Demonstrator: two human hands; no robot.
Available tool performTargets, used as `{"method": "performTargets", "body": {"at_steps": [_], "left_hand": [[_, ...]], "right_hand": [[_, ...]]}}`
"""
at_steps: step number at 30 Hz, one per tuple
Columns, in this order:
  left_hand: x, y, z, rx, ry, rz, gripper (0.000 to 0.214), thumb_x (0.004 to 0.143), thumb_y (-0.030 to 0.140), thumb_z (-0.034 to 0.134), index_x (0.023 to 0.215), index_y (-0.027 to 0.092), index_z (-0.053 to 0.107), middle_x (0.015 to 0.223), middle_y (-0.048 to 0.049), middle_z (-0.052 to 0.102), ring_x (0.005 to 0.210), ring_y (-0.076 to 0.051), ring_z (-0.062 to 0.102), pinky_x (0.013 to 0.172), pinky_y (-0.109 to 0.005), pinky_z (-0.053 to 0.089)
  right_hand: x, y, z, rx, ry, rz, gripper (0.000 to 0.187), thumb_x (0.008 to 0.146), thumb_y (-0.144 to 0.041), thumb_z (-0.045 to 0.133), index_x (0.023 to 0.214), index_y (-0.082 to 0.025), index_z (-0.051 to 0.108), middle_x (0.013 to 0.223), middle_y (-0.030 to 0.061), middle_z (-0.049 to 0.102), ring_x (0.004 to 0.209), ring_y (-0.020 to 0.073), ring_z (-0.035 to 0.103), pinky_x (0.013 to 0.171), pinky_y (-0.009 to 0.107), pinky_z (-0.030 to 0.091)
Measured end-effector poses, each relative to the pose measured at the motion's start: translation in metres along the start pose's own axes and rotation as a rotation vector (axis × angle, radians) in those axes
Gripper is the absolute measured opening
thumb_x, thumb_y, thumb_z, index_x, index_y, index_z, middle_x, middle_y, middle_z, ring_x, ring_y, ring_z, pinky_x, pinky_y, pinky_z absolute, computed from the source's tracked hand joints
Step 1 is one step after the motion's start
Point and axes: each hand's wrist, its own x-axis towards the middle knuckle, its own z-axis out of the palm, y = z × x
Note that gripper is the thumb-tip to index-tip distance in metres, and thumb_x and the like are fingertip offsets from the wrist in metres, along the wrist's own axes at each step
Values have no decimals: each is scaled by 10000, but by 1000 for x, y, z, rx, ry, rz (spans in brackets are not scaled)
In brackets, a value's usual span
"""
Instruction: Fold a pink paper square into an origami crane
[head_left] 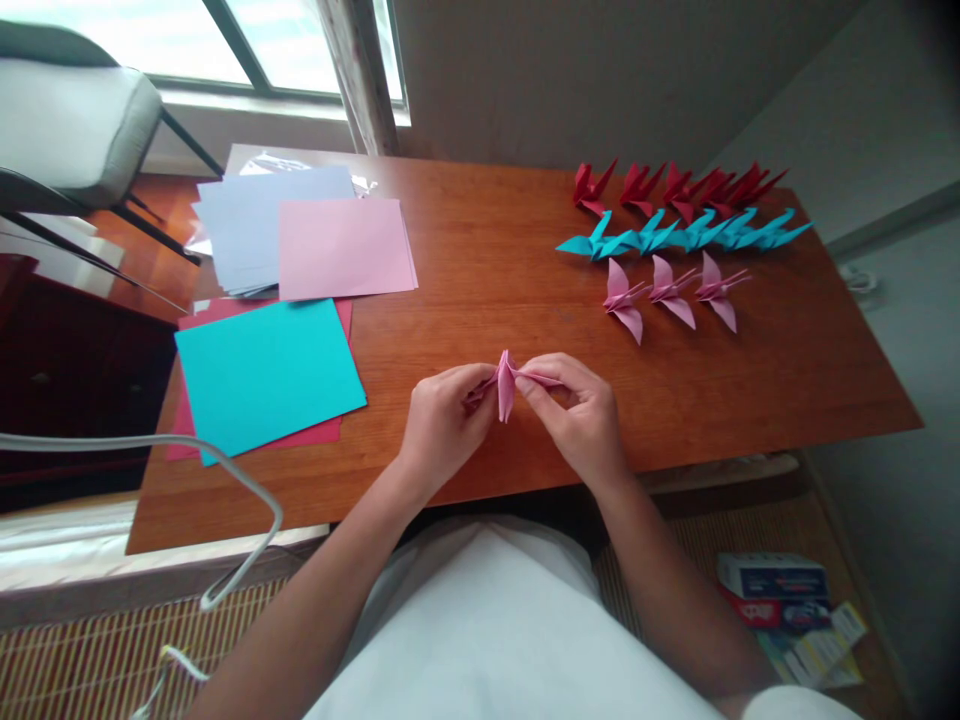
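Observation:
Between my two hands, just above the table's front part, is a pink origami crane (506, 388). My left hand (450, 418) pinches one side of it between thumb and fingers. The opposite side, a thin folded point, is gripped by my right hand (576, 412). The crane's middle stands upright between the fingertips; its held parts are partly hidden by my fingers. To the right lie three finished pink paper cranes (673, 292) with spread wings, side by side in a row.
Behind the pink row are several blue cranes (701, 232) and several red cranes (679, 188). At left lie pink sheets (345, 250), white sheets (247, 225), a blue sheet (270, 375) and red paper (322, 432). A white cable (247, 475) arcs over the table's left front corner.

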Motion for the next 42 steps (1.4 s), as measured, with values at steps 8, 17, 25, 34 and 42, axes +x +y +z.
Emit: {"method": "performTargets", "body": {"at_steps": [8,17,25,34,42], "left_hand": [[5,9,-11,-773,-263,-365,191,861,338,768,817,153,751,726,-21,712,649,-109,624,589,-186,472],[4,6,-14,-955,-281,-410,198,891,333,764,810,152,769,737,-33,732,649,-91,628,593,-172,465],[4,5,-15,-917,-233,-446,219,877,356,777,787,157,762,704,-24,721,587,-72,580,550,-162,425],[7,4,-10,-1024,-5,-553,214,768,340,876,813,151,786,726,-12,716,600,-60,598,562,-142,463],[11,1,-12,-1262,11,-609,262,750,322,895,743,133,713,712,-2,698,616,-65,632,583,-135,526]], "right_hand": [[9,3,-14,861,-109,669,303,768,-432,853,691,-187,692,672,-25,625,580,69,534,498,157,449],[12,2,-18,1064,-105,819,293,735,-378,898,741,-154,709,673,-54,639,514,10,504,452,87,428],[10,6,-18,754,67,602,236,730,-396,901,739,-200,769,709,-14,757,577,56,637,528,135,495],[7,4,-11,810,108,548,268,668,-421,936,721,-232,753,611,-53,704,493,47,575,476,151,457],[2,5,-3,1049,81,695,315,612,-363,972,718,-202,723,637,-69,704,532,28,592,497,106,494]]}}
